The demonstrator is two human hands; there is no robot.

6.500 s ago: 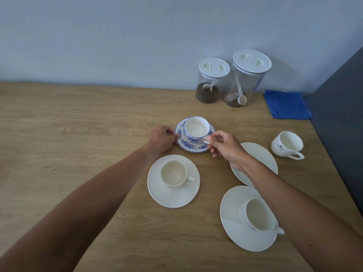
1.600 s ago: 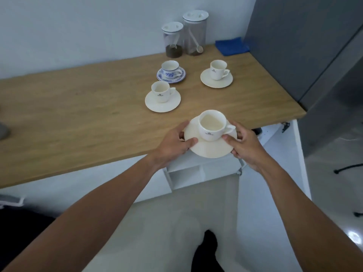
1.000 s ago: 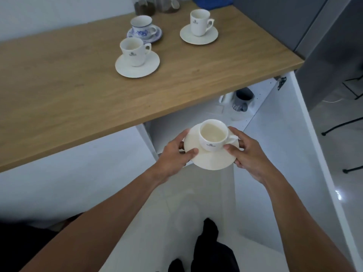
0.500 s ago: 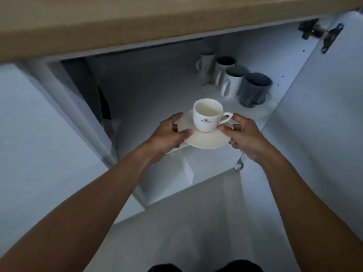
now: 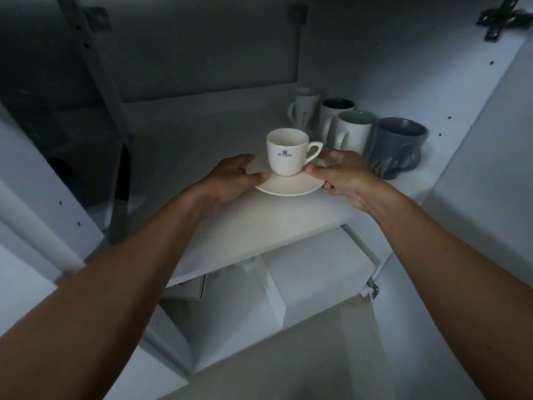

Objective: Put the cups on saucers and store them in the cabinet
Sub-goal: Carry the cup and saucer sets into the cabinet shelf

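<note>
A white cup point(image 5: 285, 153) with a dark crest logo stands upright on a white saucer point(image 5: 288, 185), its handle pointing right. My left hand point(image 5: 230, 180) grips the saucer's left rim and my right hand point(image 5: 343, 176) grips its right rim. The saucer is over the white cabinet shelf point(image 5: 259, 223), at or just above its surface; whether it touches I cannot tell. The other cups and saucers are out of view.
Several mugs stand at the shelf's back right: a white one point(image 5: 302, 109), a dark-lined one point(image 5: 336, 111), a teal-lined one point(image 5: 354, 131) and a grey-blue one point(image 5: 396, 147) close to my right hand. The open cabinet door point(image 5: 484, 157) is at right. A lower shelf with dividers point(image 5: 274, 295) lies below.
I have crouched and the countertop has left view. Both hands have carried the cup and saucer forward into the cabinet, down over the shelf beside the mugs.
</note>
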